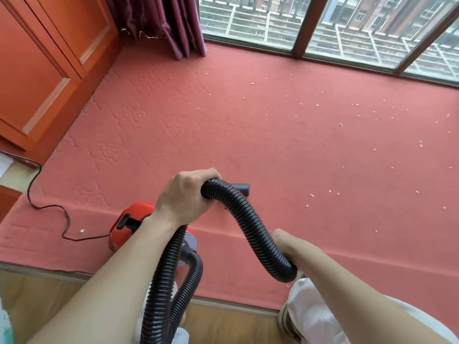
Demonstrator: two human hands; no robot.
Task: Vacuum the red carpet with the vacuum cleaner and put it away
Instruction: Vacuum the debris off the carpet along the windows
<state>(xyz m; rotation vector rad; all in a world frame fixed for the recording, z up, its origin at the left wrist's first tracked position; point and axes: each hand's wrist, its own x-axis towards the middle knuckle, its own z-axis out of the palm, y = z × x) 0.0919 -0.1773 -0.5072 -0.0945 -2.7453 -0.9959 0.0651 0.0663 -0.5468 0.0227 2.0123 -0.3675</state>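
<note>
left hand (pixel 185 194) gripping black hose (pixel 250 227) near nozzle | right hand (pixel 285 244) clasping hose lower | red vacuum cleaner (pixel 131 224) on crumb-strewn red carpet (pixel 273 135)

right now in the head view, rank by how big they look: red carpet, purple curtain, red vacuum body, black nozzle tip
1. red carpet
2. purple curtain, partly cropped
3. red vacuum body, partly hidden by the left arm
4. black nozzle tip
</note>
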